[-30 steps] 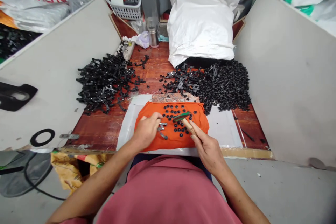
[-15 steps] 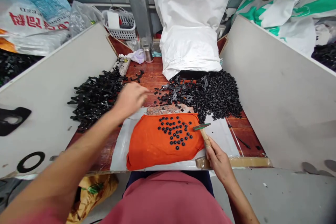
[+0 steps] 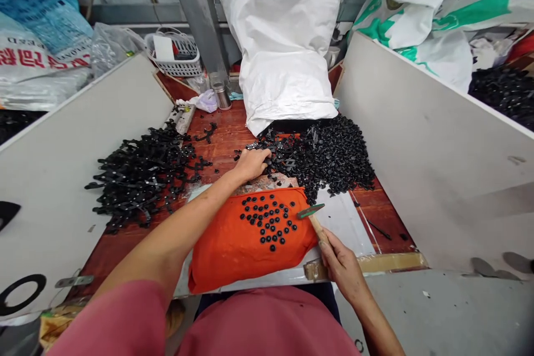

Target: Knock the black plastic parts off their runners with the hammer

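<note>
My right hand (image 3: pixel 340 261) is wrapped around the wooden handle of a small hammer (image 3: pixel 319 228). Its narrow green-edged head rests over the right side of an orange cloth pad (image 3: pixel 217 261). Small round black buttons (image 3: pixel 273 219) lie scattered across the top of that cloth. Farther back, my left hand (image 3: pixel 251 164) reaches over a speckled stone slab (image 3: pixel 271 182) to the near left edge of a heap of small black parts (image 3: pixel 340 156). Its fingers are curled among the parts, and their tips are partly hidden, so what they pinch cannot be made out.
A tangle of linked black pieces (image 3: pixel 142 172) covers the left of the red wooden table (image 3: pixel 225 122). A big white sack (image 3: pixel 287 50) stands behind the heap. Pale panels (image 3: pixel 442 150) wall both sides. A metal cup (image 3: pixel 222 97) and a basket (image 3: pixel 177 58) are at the back.
My left hand has swung right, from beside the linked pieces to the edge of the black heap. The hammer stays in my right hand at about the same place. The view has shifted slightly.
</note>
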Demonstrator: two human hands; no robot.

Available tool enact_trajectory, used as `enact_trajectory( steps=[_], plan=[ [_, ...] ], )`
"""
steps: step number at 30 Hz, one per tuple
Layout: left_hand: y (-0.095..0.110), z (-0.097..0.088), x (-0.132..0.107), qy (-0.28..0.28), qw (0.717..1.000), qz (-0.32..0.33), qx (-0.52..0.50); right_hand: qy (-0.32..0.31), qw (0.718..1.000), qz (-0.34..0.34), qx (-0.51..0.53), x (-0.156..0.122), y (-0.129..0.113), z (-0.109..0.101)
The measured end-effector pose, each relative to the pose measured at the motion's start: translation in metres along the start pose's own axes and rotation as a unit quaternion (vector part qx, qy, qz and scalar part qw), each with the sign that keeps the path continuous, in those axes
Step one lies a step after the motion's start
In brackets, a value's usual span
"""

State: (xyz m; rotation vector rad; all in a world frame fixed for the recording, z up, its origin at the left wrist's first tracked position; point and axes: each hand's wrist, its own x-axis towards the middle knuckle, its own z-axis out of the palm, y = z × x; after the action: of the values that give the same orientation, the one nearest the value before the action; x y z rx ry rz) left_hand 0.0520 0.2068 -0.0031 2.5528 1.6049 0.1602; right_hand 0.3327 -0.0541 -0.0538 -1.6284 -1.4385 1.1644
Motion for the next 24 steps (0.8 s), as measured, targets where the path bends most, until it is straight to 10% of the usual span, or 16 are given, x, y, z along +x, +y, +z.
enact_trajectory(
  steps=[10, 17, 24],
  plan=[
    [-0.006, 0.001, 0.0, 0.074, 0.991, -0.083, -0.08, -0.019, 0.999, 0.025, 0.033, 0.002, 0.003, 0.0],
    [-0.004, 0.002, -0.01, 0.042, 0.997, 0.026, -0.058, -0.042, 0.998, 0.036, 0.03, 0.003, 0.004, -0.001],
    [0.005, 0.003, 0.002, 0.123, 0.975, -0.034, -0.182, -0.038, 0.997, 0.043, 0.055, 0.001, 0.006, 0.001]
  ],
)
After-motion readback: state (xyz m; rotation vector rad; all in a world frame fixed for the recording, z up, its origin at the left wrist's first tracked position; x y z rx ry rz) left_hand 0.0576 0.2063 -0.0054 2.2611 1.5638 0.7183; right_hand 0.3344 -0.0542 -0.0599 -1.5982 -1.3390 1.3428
